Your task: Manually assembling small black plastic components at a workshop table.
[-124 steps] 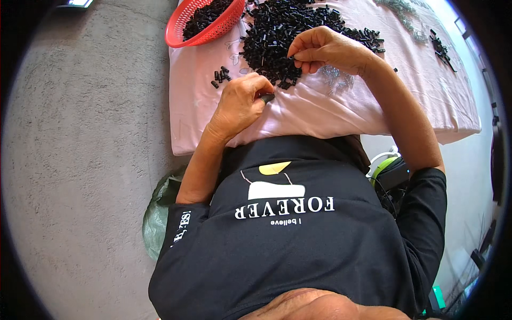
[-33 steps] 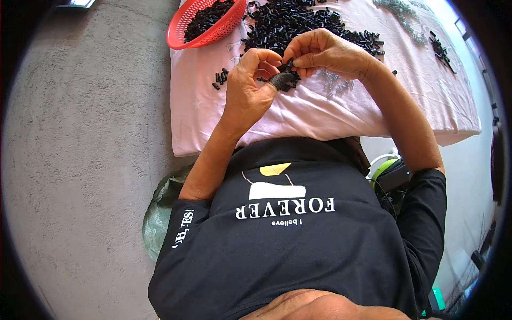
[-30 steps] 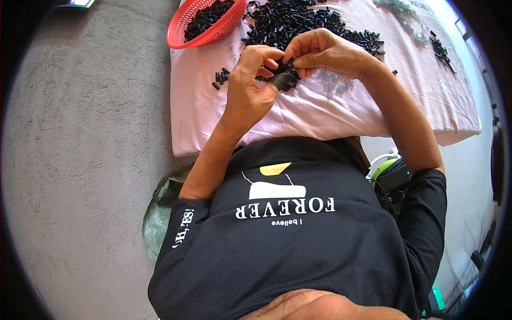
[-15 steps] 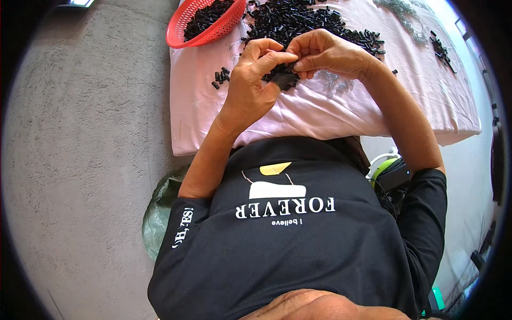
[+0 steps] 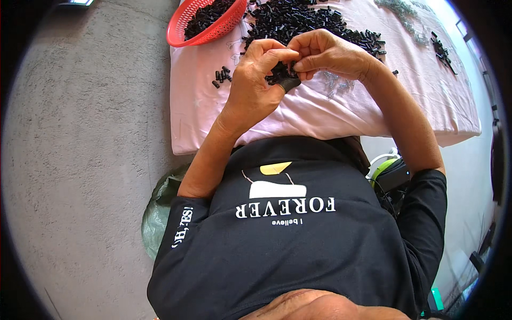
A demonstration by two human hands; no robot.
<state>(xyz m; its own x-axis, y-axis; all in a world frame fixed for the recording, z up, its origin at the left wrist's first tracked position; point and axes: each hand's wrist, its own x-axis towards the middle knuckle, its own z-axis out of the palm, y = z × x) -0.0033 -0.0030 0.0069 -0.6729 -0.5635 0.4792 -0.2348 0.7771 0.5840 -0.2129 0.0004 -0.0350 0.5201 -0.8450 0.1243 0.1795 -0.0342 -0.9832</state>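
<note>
My left hand (image 5: 253,77) and my right hand (image 5: 336,57) meet fingertip to fingertip over the near side of a heap of small black tube-like pieces (image 5: 298,24). Both are closed in a pinch; what sits between the fingertips is too small and dark to make out. A black covering (image 5: 289,84) wraps the tip of my left thumb. Black pieces show in the gap between my left thumb and forefinger, but I cannot tell whether they are in the hand or on the table. Just right of my fingers lies a cluster of small, thin silvery parts (image 5: 337,84).
A red plastic basket (image 5: 221,28) of black pieces stands at the table's far left. Several loose black pieces (image 5: 221,76) lie left of my left hand. More silvery parts (image 5: 402,18) and a black bunch (image 5: 441,52) are at far right. Pink cloth (image 5: 330,118) covers the table.
My left thumb has shifted slightly right and turned, so more black pieces show beside it. My right hand stays nearly still, its fingers still pinched.
</note>
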